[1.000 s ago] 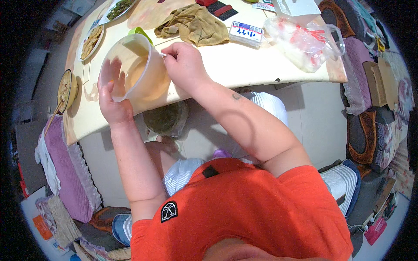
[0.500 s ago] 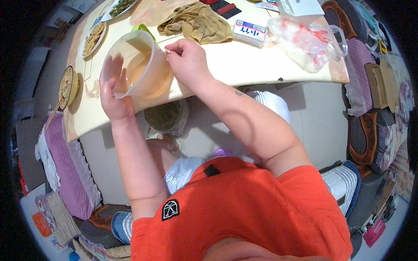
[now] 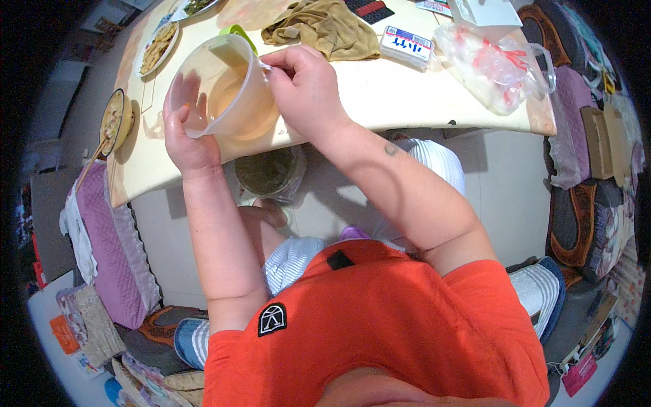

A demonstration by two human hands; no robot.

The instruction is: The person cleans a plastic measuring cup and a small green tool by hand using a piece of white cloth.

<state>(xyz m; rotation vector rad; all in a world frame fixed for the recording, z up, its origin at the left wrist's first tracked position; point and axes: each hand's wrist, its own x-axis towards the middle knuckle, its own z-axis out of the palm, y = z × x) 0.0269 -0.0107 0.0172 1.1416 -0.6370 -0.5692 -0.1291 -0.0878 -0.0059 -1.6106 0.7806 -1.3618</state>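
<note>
A translucent, round plastic tub (image 3: 234,125) is tilted over the near edge of the table, its open mouth turned to the left. My left hand (image 3: 193,139) grips its left rim, the thumb outside and the fingers showing through the wall. Against the tub's right side, near the upper rim, my right hand (image 3: 308,91) is closed in a pinch. A small white thing (image 3: 266,66), perhaps a scrap of tissue or a swab tip, pokes out of those fingertips; its kind is too small to tell. Behind the tub peeks a bright green handle-like piece (image 3: 237,31).
Beyond my right hand lie a crumpled brown cloth (image 3: 325,30), a clear-lidded box (image 3: 407,47) and a plastic bag (image 3: 488,71). To the left are a plate of food (image 3: 159,51) and a bowl with chopsticks (image 3: 116,122). A lined bin (image 3: 268,173) stands below the table edge.
The whole view has shifted, so the table things appear slightly higher and farther right. Both hands keep nearly the same hold on the tub and the small white thing.
</note>
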